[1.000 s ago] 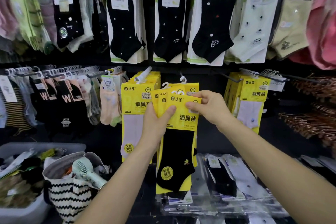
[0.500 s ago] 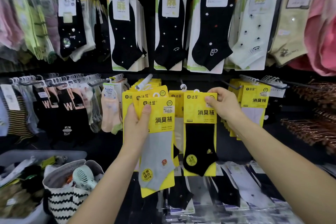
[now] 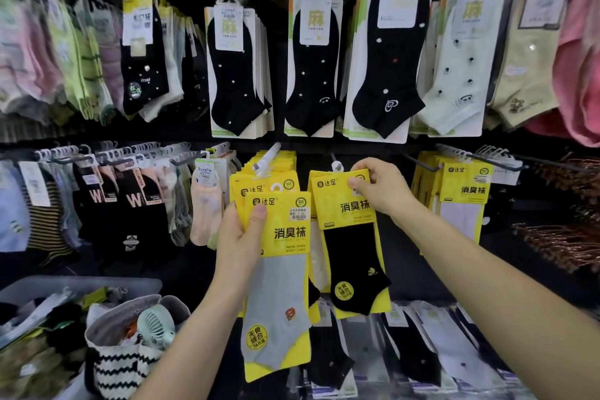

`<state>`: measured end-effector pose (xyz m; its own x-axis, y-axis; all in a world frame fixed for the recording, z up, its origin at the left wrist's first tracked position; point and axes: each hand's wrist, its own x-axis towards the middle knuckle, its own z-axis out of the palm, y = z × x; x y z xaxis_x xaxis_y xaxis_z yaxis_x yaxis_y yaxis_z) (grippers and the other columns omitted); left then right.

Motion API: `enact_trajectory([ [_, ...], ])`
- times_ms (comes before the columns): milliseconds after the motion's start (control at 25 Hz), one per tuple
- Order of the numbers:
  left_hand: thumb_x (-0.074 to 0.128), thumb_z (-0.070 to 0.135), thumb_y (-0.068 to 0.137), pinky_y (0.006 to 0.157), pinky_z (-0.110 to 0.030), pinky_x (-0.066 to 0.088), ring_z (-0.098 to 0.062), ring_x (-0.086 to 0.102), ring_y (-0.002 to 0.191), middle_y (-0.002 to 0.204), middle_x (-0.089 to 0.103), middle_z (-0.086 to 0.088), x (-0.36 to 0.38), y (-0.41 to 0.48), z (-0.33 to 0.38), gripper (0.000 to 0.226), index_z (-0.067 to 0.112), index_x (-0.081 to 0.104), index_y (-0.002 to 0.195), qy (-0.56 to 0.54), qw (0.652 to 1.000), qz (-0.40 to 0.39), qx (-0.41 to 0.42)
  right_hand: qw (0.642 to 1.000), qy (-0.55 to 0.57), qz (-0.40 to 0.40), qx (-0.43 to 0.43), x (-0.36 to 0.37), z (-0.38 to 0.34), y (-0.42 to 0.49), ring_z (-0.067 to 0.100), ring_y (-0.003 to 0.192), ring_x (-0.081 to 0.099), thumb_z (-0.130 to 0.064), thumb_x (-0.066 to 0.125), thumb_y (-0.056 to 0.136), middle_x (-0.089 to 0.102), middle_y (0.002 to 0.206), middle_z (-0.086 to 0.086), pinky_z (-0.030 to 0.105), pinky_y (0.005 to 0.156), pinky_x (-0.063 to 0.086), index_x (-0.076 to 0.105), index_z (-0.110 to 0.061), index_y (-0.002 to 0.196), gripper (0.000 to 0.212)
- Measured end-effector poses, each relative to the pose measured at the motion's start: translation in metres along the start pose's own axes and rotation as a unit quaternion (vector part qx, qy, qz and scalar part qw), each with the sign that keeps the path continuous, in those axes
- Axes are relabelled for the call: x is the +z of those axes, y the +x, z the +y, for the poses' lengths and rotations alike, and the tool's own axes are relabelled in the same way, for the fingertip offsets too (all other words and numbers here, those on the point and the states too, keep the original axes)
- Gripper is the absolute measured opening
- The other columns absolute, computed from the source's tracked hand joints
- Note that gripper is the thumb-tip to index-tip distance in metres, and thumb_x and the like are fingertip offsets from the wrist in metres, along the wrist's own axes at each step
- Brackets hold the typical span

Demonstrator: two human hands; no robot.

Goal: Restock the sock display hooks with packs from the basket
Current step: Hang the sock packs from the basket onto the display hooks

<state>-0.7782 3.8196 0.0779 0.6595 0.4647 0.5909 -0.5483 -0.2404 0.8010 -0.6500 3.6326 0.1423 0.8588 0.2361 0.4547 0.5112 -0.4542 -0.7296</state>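
Note:
My left hand [image 3: 238, 237] grips a small stack of yellow-carded sock packs, with a grey sock pack [image 3: 279, 279] in front. My right hand [image 3: 380, 187] pinches the top corner of a yellow-carded black sock pack [image 3: 352, 247] at the middle display hook [image 3: 336, 166]; its white hanger loop sits at the hook's tip. A full hook of yellow packs [image 3: 269, 162] hangs to the left of it, and another yellow stack [image 3: 454, 191] hangs to the right.
A grey plastic basket [image 3: 81, 286] with loose stock stands at lower left, with a striped bag [image 3: 123, 364] holding a small green fan in front. Socks fill the upper hooks. Bagged socks lie on the shelf below. Copper hangers jut out at right.
My right hand has carried the black sock pack right and up to the middle hook. My left hand keeps the remaining packs, the grey one now in front.

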Motion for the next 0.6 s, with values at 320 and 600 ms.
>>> enact_trajectory([
  [320,0.049,0.026,0.095,0.089,-0.053,0.051,-0.024,0.065,0.103,0.112,0.067,-0.004,0.005,-0.001,-0.01,0.021,0.021,0.056,0.114,-0.033,0.998,-0.019,-0.045,0.998,0.023,-0.04,0.03,0.002,0.005,-0.004,0.02,0.092,0.065,-0.02,0.058,0.091,0.067,0.098,0.005,0.037,0.082,0.054,0.059,-0.024,0.099,0.009],
  [600,0.055,0.025,0.093,0.088,-0.046,0.053,-0.021,0.065,0.1,0.104,0.069,0.001,0.028,0.006,-0.01,0.004,0.027,0.057,0.095,-0.026,0.998,-0.004,-0.064,0.994,-0.041,0.097,-0.029,0.01,0.007,-0.024,0.01,0.084,0.052,-0.04,0.06,0.087,0.053,0.1,0.0,0.023,0.071,0.042,0.058,-0.024,0.101,0.022],
])
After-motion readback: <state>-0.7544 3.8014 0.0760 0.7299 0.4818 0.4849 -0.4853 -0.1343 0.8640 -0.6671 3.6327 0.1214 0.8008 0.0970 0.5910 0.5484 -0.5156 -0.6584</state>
